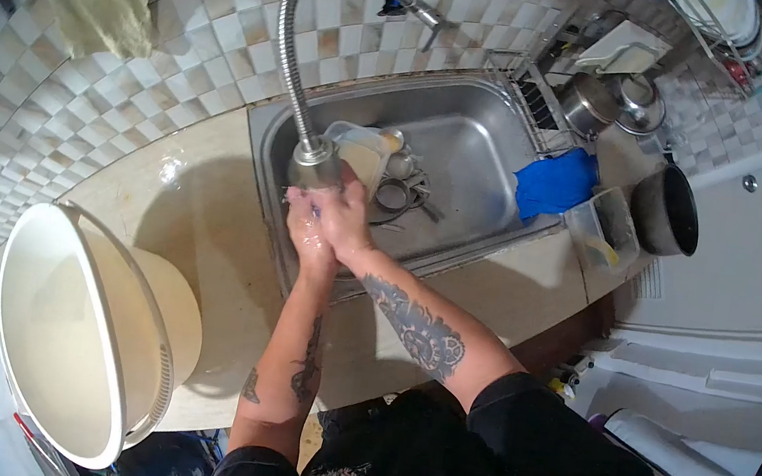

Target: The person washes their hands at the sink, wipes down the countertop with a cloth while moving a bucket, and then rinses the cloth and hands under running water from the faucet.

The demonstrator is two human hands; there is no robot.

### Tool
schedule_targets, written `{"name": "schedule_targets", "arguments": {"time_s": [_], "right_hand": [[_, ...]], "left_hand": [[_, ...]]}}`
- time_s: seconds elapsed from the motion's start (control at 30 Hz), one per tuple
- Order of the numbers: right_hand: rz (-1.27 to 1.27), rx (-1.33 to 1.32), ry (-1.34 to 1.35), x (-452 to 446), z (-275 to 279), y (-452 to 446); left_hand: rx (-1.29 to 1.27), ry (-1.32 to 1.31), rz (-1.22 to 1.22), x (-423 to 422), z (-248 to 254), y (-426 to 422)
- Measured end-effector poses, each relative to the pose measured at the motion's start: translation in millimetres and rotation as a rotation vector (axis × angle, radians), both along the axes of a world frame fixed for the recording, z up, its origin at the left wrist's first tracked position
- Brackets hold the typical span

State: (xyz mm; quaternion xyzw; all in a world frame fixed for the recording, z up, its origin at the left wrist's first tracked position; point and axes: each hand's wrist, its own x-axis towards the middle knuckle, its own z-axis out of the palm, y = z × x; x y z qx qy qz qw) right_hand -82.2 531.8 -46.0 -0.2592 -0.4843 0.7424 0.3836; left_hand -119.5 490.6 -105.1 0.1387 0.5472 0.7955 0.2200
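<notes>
Both hands are together under the spray head of the faucet, at the left side of the steel sink. My left hand is wet, and its fingers are partly covered by the other hand and the spray head. Against it lies my right hand, its fingers overlapping the left ones. Whether anything small is between the palms cannot be made out. Just beyond the hands, a plastic container and a metal cup rest in the sink among utensils.
A large white tub stands at the left on the counter. Right of the sink are a blue cloth, a clear plastic container, a dark pot and a steel pot. The flexible faucet neck arches above.
</notes>
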Motion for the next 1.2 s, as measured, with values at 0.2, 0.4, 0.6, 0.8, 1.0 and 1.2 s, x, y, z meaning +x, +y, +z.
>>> {"name": "schedule_targets", "arguments": {"time_s": [0.2,0.4,0.6,0.8,1.0,1.2], "right_hand": [[-0.133,-0.098,-0.146,-18,-17,4],[0.155,-0.359,0.043,-5,-7,-12],[0.24,-0.469,0.078,-9,-4,-28],[0.397,-0.435,-0.289,-11,-17,29],[0.33,0.625,-0.762,18,29,28],[0.234,1.228,-0.908,31,-49,77]], "left_hand": [[-0.248,-0.242,0.031,4,20,-1],[-0.06,-0.455,0.033,11,5,-22],[-0.087,-0.418,0.41,-17,14,-54],[-0.661,0.61,0.81,-152,57,-22],[0.137,-0.62,-0.036,-30,-20,0],[0.205,-0.646,-0.19,3,7,17]]}}
